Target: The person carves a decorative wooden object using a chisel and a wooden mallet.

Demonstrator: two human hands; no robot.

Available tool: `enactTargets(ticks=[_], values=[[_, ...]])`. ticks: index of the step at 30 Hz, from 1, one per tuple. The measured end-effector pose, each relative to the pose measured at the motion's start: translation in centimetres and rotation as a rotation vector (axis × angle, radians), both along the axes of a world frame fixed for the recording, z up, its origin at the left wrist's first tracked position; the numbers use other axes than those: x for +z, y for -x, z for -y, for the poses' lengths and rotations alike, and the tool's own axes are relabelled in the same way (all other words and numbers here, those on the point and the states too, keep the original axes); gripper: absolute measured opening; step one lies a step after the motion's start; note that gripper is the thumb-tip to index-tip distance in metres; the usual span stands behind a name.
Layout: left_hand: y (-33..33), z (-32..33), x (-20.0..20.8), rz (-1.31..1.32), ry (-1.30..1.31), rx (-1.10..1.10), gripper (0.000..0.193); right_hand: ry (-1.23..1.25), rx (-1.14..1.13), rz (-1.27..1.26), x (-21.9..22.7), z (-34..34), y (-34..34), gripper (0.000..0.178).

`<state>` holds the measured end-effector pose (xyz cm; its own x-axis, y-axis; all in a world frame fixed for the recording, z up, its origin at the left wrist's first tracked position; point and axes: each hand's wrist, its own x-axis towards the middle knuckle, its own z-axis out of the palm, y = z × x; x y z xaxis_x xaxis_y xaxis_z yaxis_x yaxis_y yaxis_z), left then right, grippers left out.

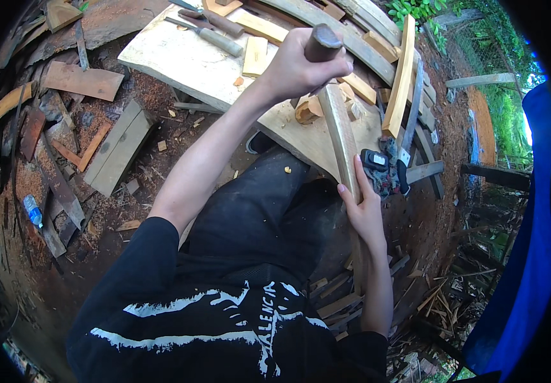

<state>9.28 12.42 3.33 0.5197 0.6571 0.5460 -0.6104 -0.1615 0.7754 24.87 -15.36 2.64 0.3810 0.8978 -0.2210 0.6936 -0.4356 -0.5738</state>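
Note:
My left hand (302, 69) is closed round a thick, dark round handle (324, 45). Its butt points up, and the working end is hidden below my fist. Under that fist runs a long, narrow wooden bar (337, 127), sloping from the workbench (288, 127) down toward my right side. My right hand (366, 214) grips the bar lower down, thumb and forefinger lying along its faces. Beside the bar, a short wood block (307, 111) rests on the bench. Farther left on the bench lie a chisel (215, 38) with a pale handle and another tool with a brown handle (221, 21).
Long curved timbers (402, 76) lie at the bench's right side. A black box-shaped device (374, 159) sits on patterned cloth right of the bar. Boards (122, 150), wood scraps and a plastic bottle (33, 210) litter the ground at left. A blue sheet (521, 274) hangs far right.

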Motion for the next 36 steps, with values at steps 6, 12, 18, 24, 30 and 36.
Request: enactTargets(ticks=[6, 12, 18, 24, 30, 36], values=[[-1.0, 1.1, 1.4, 0.016, 0.003, -0.046, 0.031, -0.033, 0.017, 0.014, -0.2, 0.1, 0.0, 0.073], [-2.4, 0.7, 1.8, -0.021, -0.056, -0.127, 0.03, -0.049, 0.043, 0.046, -0.4, 0.1, 0.0, 0.073], [-3.2, 0.2, 1.6, -0.03, -0.028, -0.167, 0.026, -0.006, 0.015, 0.029, -0.2, 0.0, 0.2, 0.075], [-3.5, 0.2, 1.8, -0.049, 0.004, -0.194, 0.02, -0.002, 0.002, -0.012, 0.3, -0.1, 0.2, 0.073], [-4.3, 0.3, 0.5, -0.049, -0.016, -0.191, 0.019, -0.273, -0.034, -0.001, 6.6, -1.4, -2.5, 0.066], [-4.7, 0.5, 1.2, -0.1, -0.027, -0.205, 0.02, -0.727, -0.251, 0.073, 20.0, -2.3, -1.1, 0.064]])
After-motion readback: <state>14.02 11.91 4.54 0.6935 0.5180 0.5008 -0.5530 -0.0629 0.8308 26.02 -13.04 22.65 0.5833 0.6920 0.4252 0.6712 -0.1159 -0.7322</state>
